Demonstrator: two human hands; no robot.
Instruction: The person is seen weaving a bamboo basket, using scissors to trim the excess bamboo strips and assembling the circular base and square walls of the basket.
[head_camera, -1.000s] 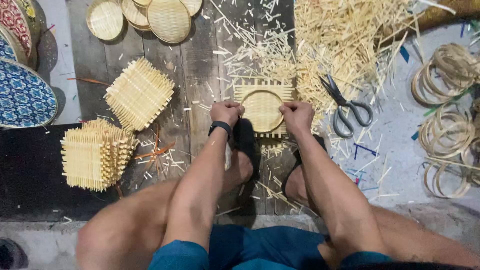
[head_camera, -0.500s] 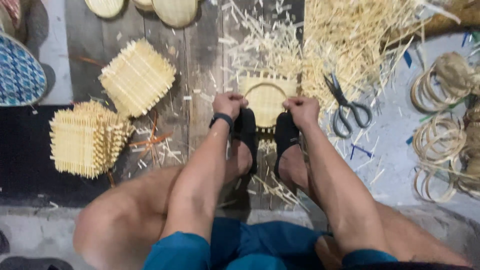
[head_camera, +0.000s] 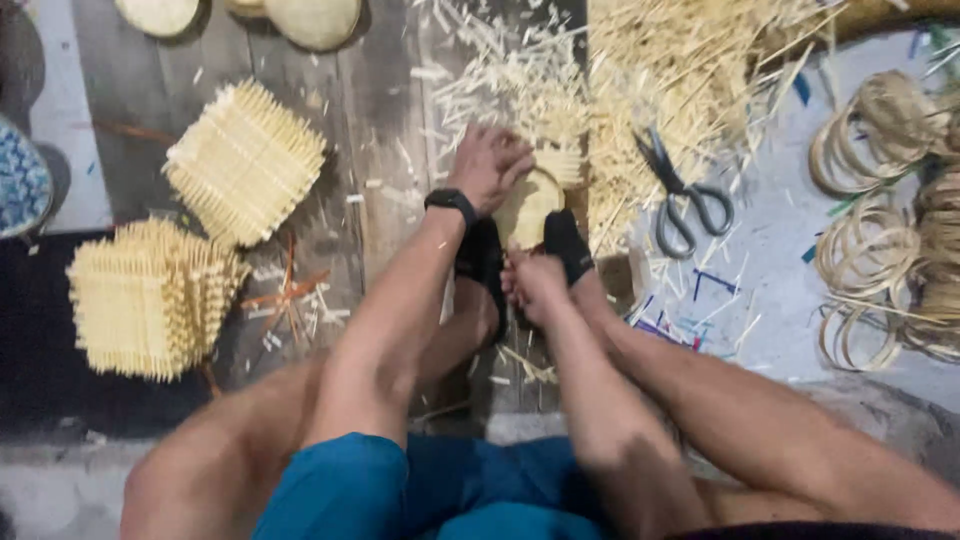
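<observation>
L hand (head_camera: 490, 165) grips woven piece (head_camera: 530, 205), half-done; R hand (head_camera: 535, 285) closed beside foot (contents unclear). Two finished baskets (head_camera: 245, 160) nearby.

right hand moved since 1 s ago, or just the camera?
Yes. The right hand has come off the woven piece's top right corner and pulled back toward the body, now by the feet; the left hand is on the piece.

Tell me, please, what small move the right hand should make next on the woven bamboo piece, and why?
Probably bring the right hand back up to the woven piece: only the left hand grips its top edge, while the right sits low by the feet, off the piece.
</observation>
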